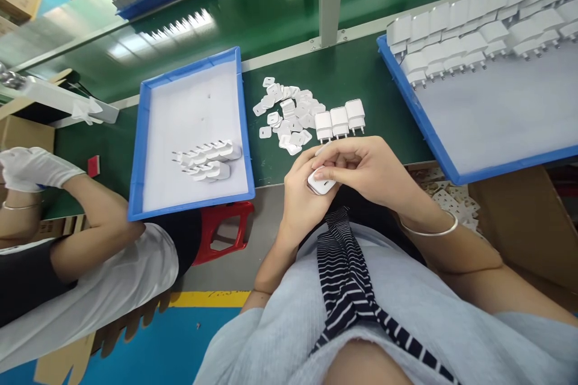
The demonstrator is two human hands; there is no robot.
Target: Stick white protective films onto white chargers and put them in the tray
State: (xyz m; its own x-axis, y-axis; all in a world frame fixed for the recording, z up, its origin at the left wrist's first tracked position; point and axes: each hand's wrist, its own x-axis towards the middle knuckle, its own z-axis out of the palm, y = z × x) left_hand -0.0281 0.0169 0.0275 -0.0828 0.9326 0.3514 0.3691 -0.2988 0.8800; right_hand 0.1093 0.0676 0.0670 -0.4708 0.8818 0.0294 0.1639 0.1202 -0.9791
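Note:
My left hand (303,195) is closed around a white charger (321,183), whose end face with a small port slot points up towards me. My right hand (368,171) lies over it, thumb pressed on that face and fingers curled at its far side. Whether the right fingers hold anything else is hidden. Just beyond my hands, three white chargers (339,122) stand in a row with their pins towards me. Left of them lies a loose heap of small white slotted cover plates (291,111) on the green bench (271,171).
A blue-rimmed tray (249,159) on the left holds several chargers. Another blue tray (422,117) at the right carries rows of them. A shelf upright (329,0) rises behind the plates. At the left sits a co-worker with white gloves (38,168), near a red stool (226,231).

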